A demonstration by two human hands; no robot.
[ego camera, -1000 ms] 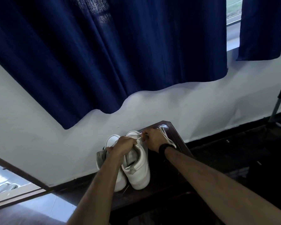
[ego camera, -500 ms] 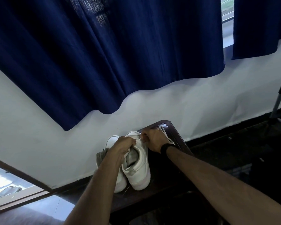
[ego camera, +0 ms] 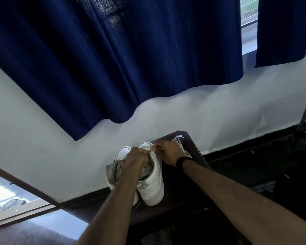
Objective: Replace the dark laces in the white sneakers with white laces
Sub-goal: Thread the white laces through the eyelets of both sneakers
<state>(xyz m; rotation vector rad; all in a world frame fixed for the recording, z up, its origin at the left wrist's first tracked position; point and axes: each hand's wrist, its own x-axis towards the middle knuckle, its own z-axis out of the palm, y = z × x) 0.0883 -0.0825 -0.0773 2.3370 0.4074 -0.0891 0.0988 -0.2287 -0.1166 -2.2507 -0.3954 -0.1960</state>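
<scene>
Landmark: the right-hand sneaker [ego camera: 153,184] of the white pair, standing on the dark worktop [ego camera: 193,175] against the wall, heel toward the person.
Other sneaker: the left-hand sneaker [ego camera: 113,174] sits touching the landmark shoe on its left, probably parked there so the pair stays together while one shoe is worked on.
Left hand: the left hand [ego camera: 133,161] lies over the landmark shoe's opening, fingers curled around the tongue and upper edge. This grip looks meant to steady the shoe and hold the eyelet row open.
Right hand: the right hand [ego camera: 168,152], at the far end of the landmark shoe, has its fingertips pinched on a white lace [ego camera: 153,150] near the upper eyelets. The pinch suits feeding or tugging a lace end through a hole; the exact eyelet is too small to tell.
Loose lace: the slack of the white lace trails beyond the right hand, on the worktop just right of the landmark shoe's far end, within reach for threading.
Dark laces: none can be made out near the landmark shoe.
Wristband: a black wristband [ego camera: 181,160] sits on the right wrist, just right of the landmark shoe.
Step in hand: judging by the grips, white lacing of the landmark shoe is under way.
</scene>
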